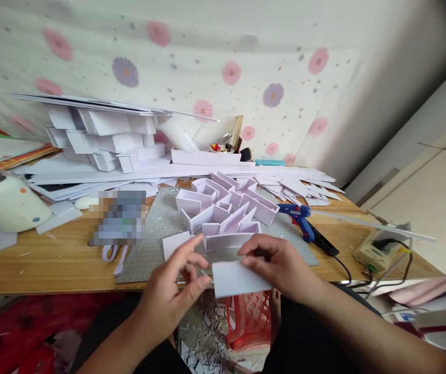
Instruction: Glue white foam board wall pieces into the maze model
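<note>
A flat white rectangular card (238, 279) is pinched between the thumb and fingers of my right hand (275, 262), just past the table's front edge. My left hand (182, 283) is beside the card's left end, its fingers apart and holding nothing. Beyond both hands, a cluster of folded white card pieces (223, 205) stands on the grey cutting mat (148, 234). One flat white piece (176, 243) leans at the cluster's near left corner. To the right of the cluster lies a blue glue gun (303, 221).
Stacked white card boxes (102, 135) stand at the back left. A spotted flask (10, 202) lies at the left. White card strips (304, 187) are piled at the back right. A power strip (381, 249) with cables sits at the right. Below is a red basket (252, 322).
</note>
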A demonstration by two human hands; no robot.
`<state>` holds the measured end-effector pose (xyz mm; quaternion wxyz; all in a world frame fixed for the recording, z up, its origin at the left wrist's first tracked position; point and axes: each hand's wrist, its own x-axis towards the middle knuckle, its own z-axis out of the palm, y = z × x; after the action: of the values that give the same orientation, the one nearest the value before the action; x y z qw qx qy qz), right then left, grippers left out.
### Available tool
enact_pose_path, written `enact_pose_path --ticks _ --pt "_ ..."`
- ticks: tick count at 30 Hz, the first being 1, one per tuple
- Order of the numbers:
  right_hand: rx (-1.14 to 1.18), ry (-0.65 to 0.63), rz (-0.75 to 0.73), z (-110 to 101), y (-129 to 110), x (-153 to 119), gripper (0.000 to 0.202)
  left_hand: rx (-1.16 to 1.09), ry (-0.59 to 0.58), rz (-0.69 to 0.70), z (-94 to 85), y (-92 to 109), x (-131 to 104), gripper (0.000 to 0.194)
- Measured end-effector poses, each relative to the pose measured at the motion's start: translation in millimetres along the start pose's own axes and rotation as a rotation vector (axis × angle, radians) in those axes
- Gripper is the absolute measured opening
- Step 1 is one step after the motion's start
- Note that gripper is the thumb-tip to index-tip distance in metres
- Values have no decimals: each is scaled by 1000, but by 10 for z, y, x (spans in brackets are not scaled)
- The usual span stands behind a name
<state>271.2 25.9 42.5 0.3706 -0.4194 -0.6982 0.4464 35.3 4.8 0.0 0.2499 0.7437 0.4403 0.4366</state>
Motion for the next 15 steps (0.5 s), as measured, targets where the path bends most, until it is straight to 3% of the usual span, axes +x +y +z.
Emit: enact_pose_path --ticks 2,5,7,9,11,15 --pt "-111 -141 -117 89 -34 121 7 -74 -166 -99 52 97 -3 24" --pt "-112 -199 -223 162 -31 281 9 -150 -224 -266 98 119 -20 12" --pt "-89 -153 -285 137 1 369 16 -237 -110 -401 102 76 -41 16" --pt "-158 -60 -369 55 50 434 20 -250 77 -480 84 14 -46 18" --pt "-324 28 -432 -47 108 472 20 -101 212 -451 52 -46 -13 20" --pt "-695 -15 -436 -148 191 473 17 393 218 -194 12 -124 158 27"
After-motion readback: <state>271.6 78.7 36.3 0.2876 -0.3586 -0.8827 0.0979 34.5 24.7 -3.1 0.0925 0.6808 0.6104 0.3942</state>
